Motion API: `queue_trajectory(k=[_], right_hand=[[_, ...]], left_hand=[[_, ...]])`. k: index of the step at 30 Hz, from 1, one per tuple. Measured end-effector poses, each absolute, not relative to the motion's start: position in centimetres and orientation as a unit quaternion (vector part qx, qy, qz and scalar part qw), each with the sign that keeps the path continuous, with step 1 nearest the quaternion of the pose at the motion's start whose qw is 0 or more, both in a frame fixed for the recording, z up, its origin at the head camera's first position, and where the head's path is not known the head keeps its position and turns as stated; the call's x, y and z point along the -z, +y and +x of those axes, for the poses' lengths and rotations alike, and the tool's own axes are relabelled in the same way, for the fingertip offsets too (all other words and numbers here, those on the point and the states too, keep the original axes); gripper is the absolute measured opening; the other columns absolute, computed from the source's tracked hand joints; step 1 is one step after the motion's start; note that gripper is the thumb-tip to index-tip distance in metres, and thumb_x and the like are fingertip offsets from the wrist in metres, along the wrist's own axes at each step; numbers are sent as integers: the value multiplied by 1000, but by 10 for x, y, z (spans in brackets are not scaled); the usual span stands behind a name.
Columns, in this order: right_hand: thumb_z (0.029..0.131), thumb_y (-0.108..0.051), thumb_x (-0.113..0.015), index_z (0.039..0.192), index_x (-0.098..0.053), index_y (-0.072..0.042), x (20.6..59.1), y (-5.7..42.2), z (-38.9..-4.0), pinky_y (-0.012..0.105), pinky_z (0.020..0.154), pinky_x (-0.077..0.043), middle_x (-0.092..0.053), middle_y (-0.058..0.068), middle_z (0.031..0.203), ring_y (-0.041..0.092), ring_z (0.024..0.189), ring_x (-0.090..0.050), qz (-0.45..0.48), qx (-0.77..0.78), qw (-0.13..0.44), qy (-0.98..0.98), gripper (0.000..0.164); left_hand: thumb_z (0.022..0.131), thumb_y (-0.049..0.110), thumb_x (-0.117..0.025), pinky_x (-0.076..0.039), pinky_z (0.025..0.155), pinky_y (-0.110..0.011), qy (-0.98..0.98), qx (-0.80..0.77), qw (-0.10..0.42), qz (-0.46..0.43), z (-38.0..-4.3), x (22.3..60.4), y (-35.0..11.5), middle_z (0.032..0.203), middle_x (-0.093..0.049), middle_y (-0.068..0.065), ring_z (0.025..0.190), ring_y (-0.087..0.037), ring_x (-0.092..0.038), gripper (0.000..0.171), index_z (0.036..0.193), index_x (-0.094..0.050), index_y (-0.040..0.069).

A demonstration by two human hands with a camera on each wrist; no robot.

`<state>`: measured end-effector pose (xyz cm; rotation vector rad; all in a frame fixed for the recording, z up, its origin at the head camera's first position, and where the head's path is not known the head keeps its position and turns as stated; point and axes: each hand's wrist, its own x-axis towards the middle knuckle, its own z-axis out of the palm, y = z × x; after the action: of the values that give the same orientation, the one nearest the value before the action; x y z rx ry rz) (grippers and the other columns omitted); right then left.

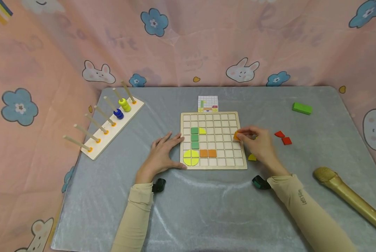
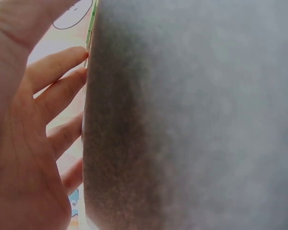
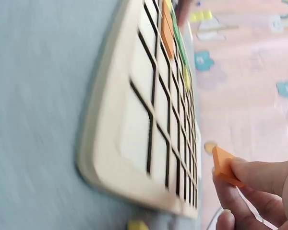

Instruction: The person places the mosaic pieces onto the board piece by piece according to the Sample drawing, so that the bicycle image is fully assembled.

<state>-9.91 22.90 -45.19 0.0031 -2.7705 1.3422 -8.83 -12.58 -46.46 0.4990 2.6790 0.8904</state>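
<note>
A wooden grid board (image 1: pixel 220 140) lies on the grey table. In its cells sit green squares (image 1: pixel 194 138), a yellow quarter circle (image 1: pixel 201 131), a yellow circle made of quarter pieces (image 1: pixel 191 158) and two orange squares (image 1: pixel 208 153). My left hand (image 1: pixel 162 154) rests at the board's left side, fingers spread, fingertips and thumb at its edge. My right hand (image 1: pixel 258 145) pinches an orange square tile (image 3: pixel 224 166) between thumb and fingers, over the board's right edge. A small pattern card (image 1: pixel 208 104) lies against the board's far edge.
Red pieces (image 1: pixel 286 140) and a yellow piece (image 1: pixel 252 157) lie right of the board. Farther off are a green block (image 1: pixel 302 108) and a gold stick (image 1: pixel 348 196). At left stands a peg rack (image 1: pixel 112 129) with blue and yellow-green beads.
</note>
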Motion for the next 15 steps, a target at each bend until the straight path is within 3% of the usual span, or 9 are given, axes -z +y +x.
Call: queue_trajectory(k=[10, 15], right_hand=[[97, -12, -78, 102, -80, -4, 458, 203, -86, 20, 64, -46, -79, 13, 94, 11, 72, -60, 68, -449, -50, -889, 10], [97, -11, -78, 102, -81, -3, 463, 195, -83, 20, 67, -52, -80, 13, 97, 16, 78, -69, 88, -452, -70, -885, 9]], left_hand=[[69, 42, -101, -15, 128, -59, 925, -310, 137, 171, -88, 465, -126, 173, -33, 7, 166, -27, -17, 110, 162, -47, 20], [68, 42, -101, -15, 129, -59, 925, -312, 135, 171, -88, 465, -126, 173, -34, 7, 166, -28, -17, 110, 162, -47, 19]])
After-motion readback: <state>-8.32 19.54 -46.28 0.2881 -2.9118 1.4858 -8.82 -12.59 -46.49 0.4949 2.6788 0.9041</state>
